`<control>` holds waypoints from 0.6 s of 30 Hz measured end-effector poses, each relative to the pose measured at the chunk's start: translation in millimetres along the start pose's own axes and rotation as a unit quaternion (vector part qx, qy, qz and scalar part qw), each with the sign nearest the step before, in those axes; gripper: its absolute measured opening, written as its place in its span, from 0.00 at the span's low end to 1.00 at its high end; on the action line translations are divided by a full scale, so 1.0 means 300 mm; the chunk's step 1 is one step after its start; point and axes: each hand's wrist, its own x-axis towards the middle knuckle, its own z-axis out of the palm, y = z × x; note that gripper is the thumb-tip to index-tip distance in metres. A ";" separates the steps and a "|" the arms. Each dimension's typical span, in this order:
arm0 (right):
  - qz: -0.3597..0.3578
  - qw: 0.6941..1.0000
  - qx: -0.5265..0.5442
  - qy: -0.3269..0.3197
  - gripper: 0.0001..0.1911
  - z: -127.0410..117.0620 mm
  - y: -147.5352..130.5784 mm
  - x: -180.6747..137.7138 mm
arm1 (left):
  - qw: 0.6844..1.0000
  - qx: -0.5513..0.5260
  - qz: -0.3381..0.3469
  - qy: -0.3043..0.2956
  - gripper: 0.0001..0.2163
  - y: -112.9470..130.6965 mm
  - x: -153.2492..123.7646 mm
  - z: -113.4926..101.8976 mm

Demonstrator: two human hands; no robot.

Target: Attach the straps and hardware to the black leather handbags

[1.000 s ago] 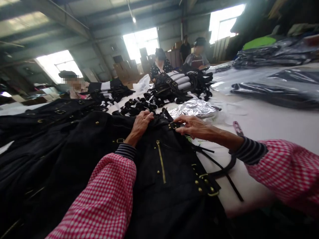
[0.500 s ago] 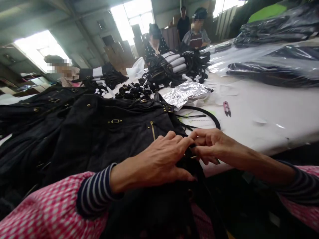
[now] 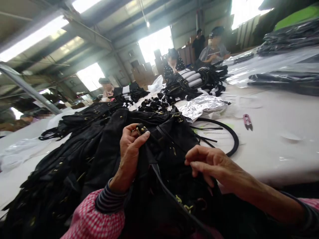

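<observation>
In the head view, a black bag (image 3: 161, 139) with brass-coloured buckles, studs and zips lies in front of me. My left hand (image 3: 129, 156) is closed on a buckled strap tab (image 3: 142, 129) at the bag's edge, thumb on top, and holds it up. A zipped edge (image 3: 159, 172) of the bag runs down from there toward me. My right hand (image 3: 211, 162) hovers over the bag's right side with thumb and fingers pinched together; what they hold, if anything, is too small to make out. Gold-coloured hardware (image 3: 185, 205) shows in the dark lower part.
Pink thread snips (image 3: 247, 122) lie on the white table (image 3: 269, 152) at right. A round black handle (image 3: 234, 136) curves beside the bag. Behind are silver foil (image 3: 201, 106), piled straps (image 3: 154, 103) and stacked bags (image 3: 194, 79). More black bags (image 3: 50, 176) lie left. Several people are farther back.
My left hand has moved left and turned upward, now lifting the buckled tab. My right hand has parted from it and stays at the right side. The view has tilted up and left.
</observation>
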 end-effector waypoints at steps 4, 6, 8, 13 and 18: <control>-0.009 0.998 -0.009 -0.058 0.13 0.077 0.020 0.015 | 0.993 -0.099 -0.058 0.018 0.25 -0.068 -0.002 -0.010; 0.000 0.995 0.009 -0.095 0.14 0.119 0.018 0.023 | 0.990 -0.125 -0.070 0.016 0.24 -0.094 -0.002 -0.017; 0.016 0.992 0.027 -0.122 0.16 0.152 0.019 0.030 | 0.985 -0.158 -0.074 0.012 0.24 -0.117 0.001 -0.033; -0.076 0.991 -0.106 -0.019 0.21 0.191 0.010 0.069 | 0.971 -0.219 -0.094 -0.015 0.29 -0.158 0.010 -0.071; -0.174 0.926 -0.334 0.013 0.18 0.229 -0.036 0.158 | 0.977 -0.181 -0.093 -0.063 0.29 -0.114 0.010 -0.070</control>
